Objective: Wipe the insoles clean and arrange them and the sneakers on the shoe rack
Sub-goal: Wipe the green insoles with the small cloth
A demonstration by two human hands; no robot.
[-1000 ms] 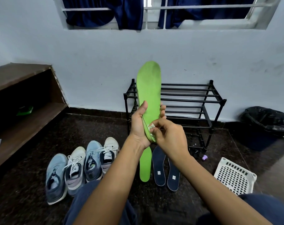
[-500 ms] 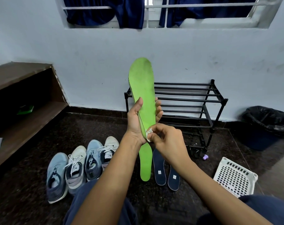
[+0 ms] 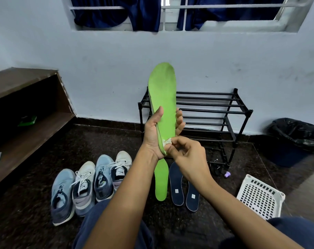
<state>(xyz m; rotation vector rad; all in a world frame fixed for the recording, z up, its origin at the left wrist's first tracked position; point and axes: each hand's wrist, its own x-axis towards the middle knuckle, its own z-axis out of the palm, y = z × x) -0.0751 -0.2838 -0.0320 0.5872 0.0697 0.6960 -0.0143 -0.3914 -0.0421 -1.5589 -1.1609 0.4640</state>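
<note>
Green insole (image 3: 164, 97) swings back right, left hand (image 3: 153, 135) still gripping it, right hand (image 3: 188, 155) pinching the white wipe (image 3: 167, 141) at its heel.

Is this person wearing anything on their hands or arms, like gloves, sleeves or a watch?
No. The left hand and right hand are bare: no gloves, rings or watch show. The left arm and right arm show no sleeve. The only clothing seen is dark blue trousers.
</note>
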